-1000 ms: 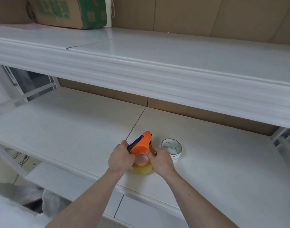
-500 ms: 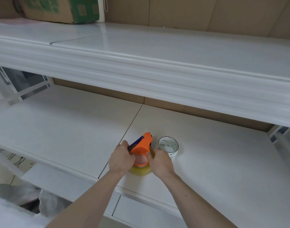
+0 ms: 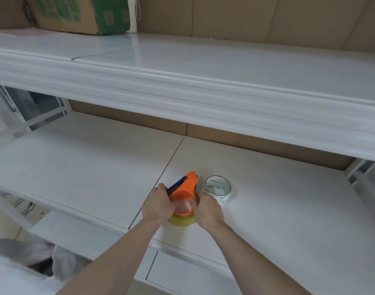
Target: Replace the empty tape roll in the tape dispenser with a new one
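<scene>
An orange tape dispenser (image 3: 185,189) with a dark blue blade arm lies on the white shelf (image 3: 278,209), sitting over a yellowish clear tape roll (image 3: 182,220). My left hand (image 3: 158,204) grips the dispenser's left side. My right hand (image 3: 208,209) holds its right side, thumb pressed into the orange ring. Just to the right, apart from the dispenser, an empty white cardboard core (image 3: 218,189) with green print lies on the shelf. Most of the tape roll is hidden under my hands and the dispenser.
An upper white shelf (image 3: 203,86) overhangs the work area. A cardboard box (image 3: 76,13) stands on it at the far left. A lower shelf edge (image 3: 182,271) runs below my forearms. White wrapping material (image 3: 16,269) lies at bottom left.
Both hands have stayed on the dispenser and tape roll, pressing it a little lower onto the roll. The view has shifted slightly; the empty core has not moved.
</scene>
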